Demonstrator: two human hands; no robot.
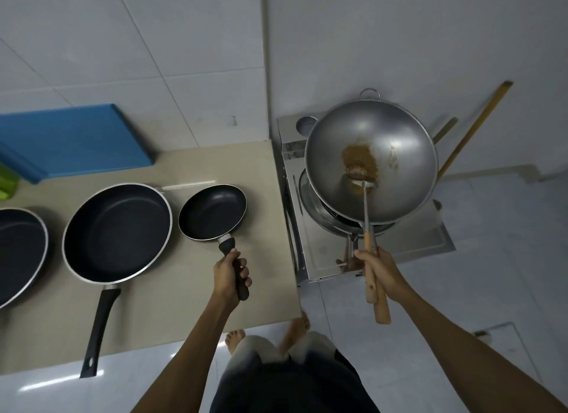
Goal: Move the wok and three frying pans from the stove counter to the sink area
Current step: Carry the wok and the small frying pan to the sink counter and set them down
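A grey metal wok [387, 136] with brown residue hangs tilted above the steel stove [412, 243]. My right hand [379, 269] grips its wooden handle together with the wooden handle of a metal spatula [366, 203] that rests inside the wok. My left hand [229, 277] is closed around the black handle of a small black frying pan [212, 211] on the beige counter [172, 308]. A large black frying pan [116, 231] lies to its left, handle toward me. A third black pan [18, 252] is cut off by the left edge.
A blue cutting board [73, 136] lies at the back of the counter against the tiled wall, a green object [6, 182] at far left. A long wooden stick [473, 129] leans against the wall behind the stove. My bare feet [295, 329] stand on the tiled floor.
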